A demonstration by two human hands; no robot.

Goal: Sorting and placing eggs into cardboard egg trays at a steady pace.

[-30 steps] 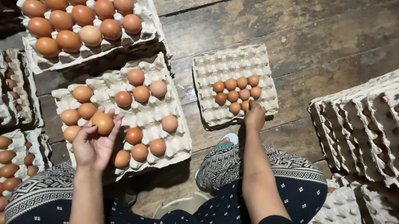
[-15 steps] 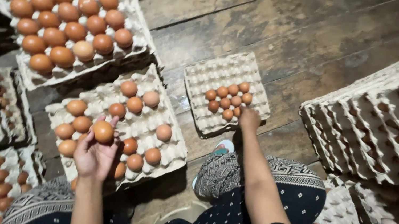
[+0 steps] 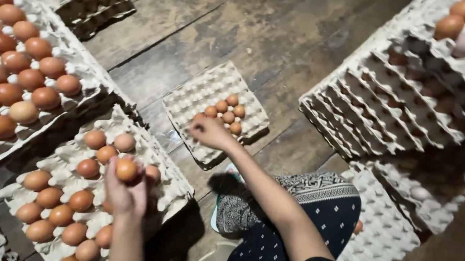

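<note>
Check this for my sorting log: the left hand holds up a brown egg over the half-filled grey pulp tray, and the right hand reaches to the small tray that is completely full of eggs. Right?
Not quite. In the head view the small grey pulp tray under the right hand holds only a few eggs. The left hand does hold a brown egg over the half-filled tray.

A single head-worn camera looked steeply down from above the seated person, facing the dark wooden plank floor (image 3: pixel 275 24) ahead of the patterned knees. It sat close enough that both forearms entered from the near edge, the left hand (image 3: pixel 125 191) over the near-left grey pulp egg tray (image 3: pixel 173 168) and the right hand (image 3: pixel 210 133) at the small central pulp tray (image 3: pixel 201 91). Stacked empty pulp trays (image 3: pixel 368 109) filled the far right, and with only this one view, nothing overlapped.
</note>
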